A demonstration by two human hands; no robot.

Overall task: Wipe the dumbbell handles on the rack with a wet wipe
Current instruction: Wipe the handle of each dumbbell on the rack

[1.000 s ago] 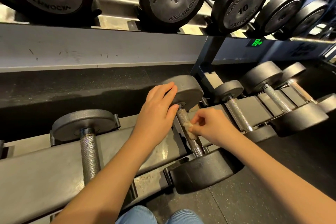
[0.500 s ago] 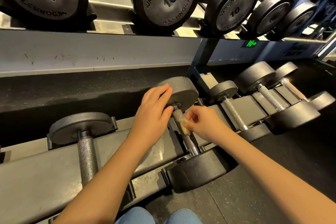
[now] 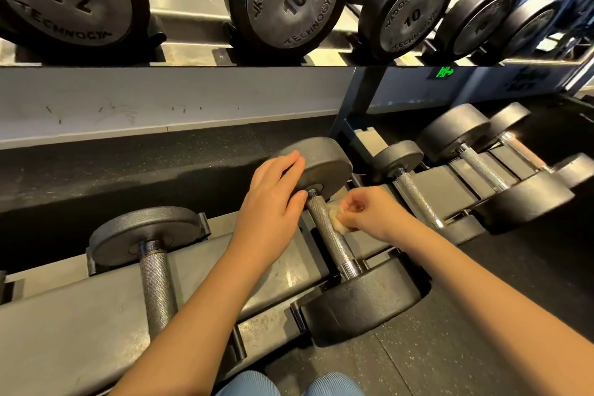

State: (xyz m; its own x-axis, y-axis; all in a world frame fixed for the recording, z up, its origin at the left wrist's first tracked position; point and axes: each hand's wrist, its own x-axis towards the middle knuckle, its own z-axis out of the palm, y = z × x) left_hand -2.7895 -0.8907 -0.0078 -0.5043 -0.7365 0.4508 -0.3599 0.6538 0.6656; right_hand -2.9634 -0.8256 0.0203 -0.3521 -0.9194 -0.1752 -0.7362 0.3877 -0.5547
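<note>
— Under the curled fingers of the right hand (image 3: 369, 214), what is sitting?

— Those fingers are pinching a crumpled pale wet wipe (image 3: 337, 221) and pressing it against the right flank of the knurled steel handle (image 3: 326, 228) on the middle black dumbbell, just below its far round head (image 3: 318, 167).

— And the left hand (image 3: 273, 202)?

— It is lying open and grasping nothing, with straightish fingers draped over that far round head and the thumb touching near the collar. I am judging that it is steadying the weight in the grey metal rack (image 3: 80, 315).

— So how should this stroke be going?

— The wipe is touching only 1 side. I am thinking the right fingers should be wrapping it round the bar. Then they should be sliding from the collar beside the left thumb towards the near head (image 3: 363, 305), twisting so the knurling is getting cleaned all round. The left fingers could be rolling the dumbbell slightly to bring the underside up.

— Anything else waiting?

— Left of the left fingers, 1 dark-handled dumbbell (image 3: 157, 283) is resting. Right of the right fingers, a slimmer silver-handled dumbbell (image 3: 418, 199) is lying, with others beyond. I am unable to tell whether those are wiped.
</note>
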